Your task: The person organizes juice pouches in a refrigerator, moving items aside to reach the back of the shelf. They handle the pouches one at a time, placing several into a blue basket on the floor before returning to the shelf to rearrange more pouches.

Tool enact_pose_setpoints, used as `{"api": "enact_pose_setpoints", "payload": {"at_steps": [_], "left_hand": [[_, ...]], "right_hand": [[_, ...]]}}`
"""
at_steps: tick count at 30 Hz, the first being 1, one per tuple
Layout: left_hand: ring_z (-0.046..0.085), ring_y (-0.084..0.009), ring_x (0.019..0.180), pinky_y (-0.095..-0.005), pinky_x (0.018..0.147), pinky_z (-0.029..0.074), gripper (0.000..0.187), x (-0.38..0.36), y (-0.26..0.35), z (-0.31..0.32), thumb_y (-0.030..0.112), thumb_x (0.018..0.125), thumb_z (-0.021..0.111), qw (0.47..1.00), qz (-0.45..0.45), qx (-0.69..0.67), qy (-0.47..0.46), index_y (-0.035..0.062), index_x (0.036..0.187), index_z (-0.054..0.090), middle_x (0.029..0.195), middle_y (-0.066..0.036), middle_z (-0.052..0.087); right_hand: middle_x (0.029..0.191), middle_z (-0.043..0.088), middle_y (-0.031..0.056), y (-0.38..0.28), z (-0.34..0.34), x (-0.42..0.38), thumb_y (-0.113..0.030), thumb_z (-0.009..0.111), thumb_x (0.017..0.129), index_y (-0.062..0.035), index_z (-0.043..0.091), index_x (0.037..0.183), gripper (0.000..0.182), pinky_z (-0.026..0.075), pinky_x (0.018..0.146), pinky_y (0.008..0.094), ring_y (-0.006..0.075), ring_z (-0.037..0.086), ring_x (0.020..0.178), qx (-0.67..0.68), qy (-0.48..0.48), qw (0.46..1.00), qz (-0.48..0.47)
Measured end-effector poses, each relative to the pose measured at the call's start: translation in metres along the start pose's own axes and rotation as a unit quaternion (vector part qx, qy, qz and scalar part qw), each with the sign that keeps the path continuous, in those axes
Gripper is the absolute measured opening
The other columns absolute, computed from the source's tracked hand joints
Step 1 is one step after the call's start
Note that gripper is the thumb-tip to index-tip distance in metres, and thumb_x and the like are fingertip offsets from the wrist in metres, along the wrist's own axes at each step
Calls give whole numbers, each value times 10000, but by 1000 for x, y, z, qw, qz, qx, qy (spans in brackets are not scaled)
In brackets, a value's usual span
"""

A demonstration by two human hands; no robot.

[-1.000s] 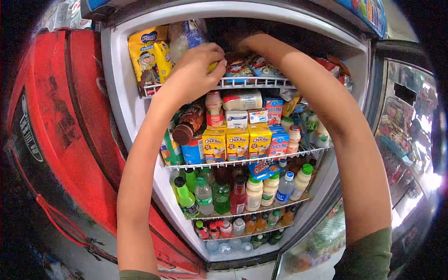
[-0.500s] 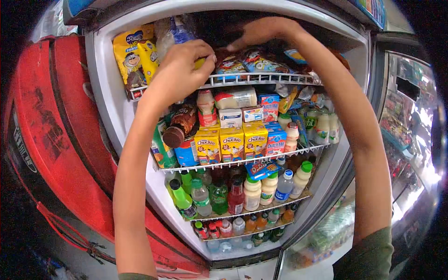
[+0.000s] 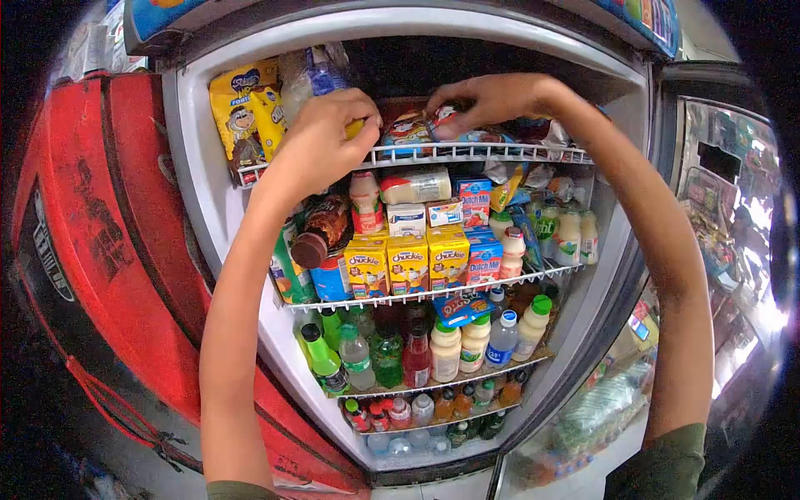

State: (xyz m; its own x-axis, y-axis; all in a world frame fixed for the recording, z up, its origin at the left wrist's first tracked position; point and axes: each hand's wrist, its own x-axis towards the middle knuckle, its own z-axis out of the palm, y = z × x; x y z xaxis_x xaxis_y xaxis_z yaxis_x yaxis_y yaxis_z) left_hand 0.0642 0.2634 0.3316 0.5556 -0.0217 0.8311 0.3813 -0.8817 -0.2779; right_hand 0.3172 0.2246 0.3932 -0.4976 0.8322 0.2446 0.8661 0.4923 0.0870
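My left hand [image 3: 333,137] is closed at the left part of the top shelf [image 3: 492,153], just over its wire rim. A bit of something yellow [image 3: 354,128] shows between its fingers; the rest is hidden. On the same shelf, my right hand [image 3: 487,100] reaches down from above, its fingers curled and closed on a blue-and-brown snack packet [image 3: 462,133]. Another such packet [image 3: 407,132] lies between the two hands. Upright yellow pouches [image 3: 243,117] stand left of my left hand, near clear plastic wrapping [image 3: 323,73].
Below are yellow Chuckie cartons [image 3: 407,265], Dutch Mill cartons [image 3: 483,257] and a brown bottle [image 3: 321,237] on its side. Lower shelves hold several bottles [image 3: 357,357]. The glass door [image 3: 717,217] stands open at right; a red cooler [image 3: 100,250] is at left.
My right hand has come forward and down from the dark back of the top shelf onto a snack packet. My left hand stays closed around the yellow thing. The view has shifted slightly.
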Motion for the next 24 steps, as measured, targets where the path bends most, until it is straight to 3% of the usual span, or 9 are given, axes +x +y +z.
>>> {"api": "enact_pose_setpoints", "payload": {"at_steps": [2, 9, 13, 15, 17, 18, 19, 20, 24], "left_hand": [[638, -305, 871, -343, 799, 481, 216, 1, 3, 0, 115, 841, 556, 1000, -22, -1, -1, -84, 877, 631, 921, -168, 660], [640, -318, 898, -363, 822, 480, 237, 2, 5, -2, 134, 840, 559, 1000, -11, 9, -4, -80, 896, 644, 948, -173, 663], [636, -331, 909, -375, 832, 480, 234, 1, 4, 0, 137, 838, 563, 1000, -18, -3, 1, -75, 894, 646, 956, -175, 663], [634, -335, 914, -379, 836, 480, 229, 1, 3, 0, 135, 837, 564, 1000, -18, 0, 0, -72, 889, 647, 958, -176, 663], [632, -341, 915, -389, 837, 481, 220, 1, 3, 1, 134, 837, 565, 1000, -12, 20, 0, -66, 872, 648, 959, -176, 662], [632, -341, 915, -389, 837, 481, 220, 1, 3, 2, 134, 837, 565, 1000, -12, 19, 2, -66, 872, 648, 959, -176, 662], [618, -363, 901, -413, 823, 478, 230, 1, 3, 3, 146, 834, 560, 1000, -5, 22, 17, -66, 854, 647, 930, -188, 654], [604, -386, 886, -438, 809, 476, 241, 1, 2, 4, 158, 830, 556, 999, 1, 25, 31, -66, 835, 647, 902, -199, 645], [604, -383, 883, -439, 807, 473, 239, 0, 1, 4, 161, 831, 560, 999, 5, 27, 32, -61, 835, 649, 898, -198, 642]], "right_hand": [[1181, 612, 252, -1, 13, 9, -697, 563, 766, -55, 573, 1263, 812, 461, 937, 418, 376, 592, 1109, -45, 137, 982, 123], [1052, 653, 257, 0, 15, 21, -553, 685, 684, 51, 616, 1147, 764, 516, 826, 367, 342, 656, 943, -24, 183, 976, 117], [1039, 679, 213, 41, 2, 10, -534, 691, 688, -2, 688, 1063, 651, 527, 812, 346, 272, 674, 921, 100, 168, 963, 186], [1016, 667, 195, 106, 15, 23, -336, 668, 830, 11, 640, 1138, 465, 554, 723, 314, 183, 670, 790, 255, 314, 905, -128], [1100, 658, 168, 108, 12, 22, -224, 610, 884, -77, 632, 1200, 349, 538, 847, 391, 227, 666, 898, 403, 294, 861, -96], [1182, 626, 150, 101, 12, 27, -229, 603, 892, -85, 607, 1235, 372, 474, 940, 414, 257, 620, 1015, 0, 404, 913, -48], [1264, 594, 133, 96, 11, 30, -233, 597, 899, -94, 583, 1269, 396, 411, 1034, 438, 286, 575, 1132, -404, 442, 801, 9], [1406, 482, 102, 93, 12, 24, -355, 573, 913, -80, 530, 1318, 491, 248, 1142, 430, 296, 405, 1315, -461, 320, 819, 118], [1411, 475, 102, 86, 1, 67, -371, 567, 913, -85, 529, 1319, 499, 244, 1144, 429, 295, 398, 1320, -452, 312, 828, 116]]}}
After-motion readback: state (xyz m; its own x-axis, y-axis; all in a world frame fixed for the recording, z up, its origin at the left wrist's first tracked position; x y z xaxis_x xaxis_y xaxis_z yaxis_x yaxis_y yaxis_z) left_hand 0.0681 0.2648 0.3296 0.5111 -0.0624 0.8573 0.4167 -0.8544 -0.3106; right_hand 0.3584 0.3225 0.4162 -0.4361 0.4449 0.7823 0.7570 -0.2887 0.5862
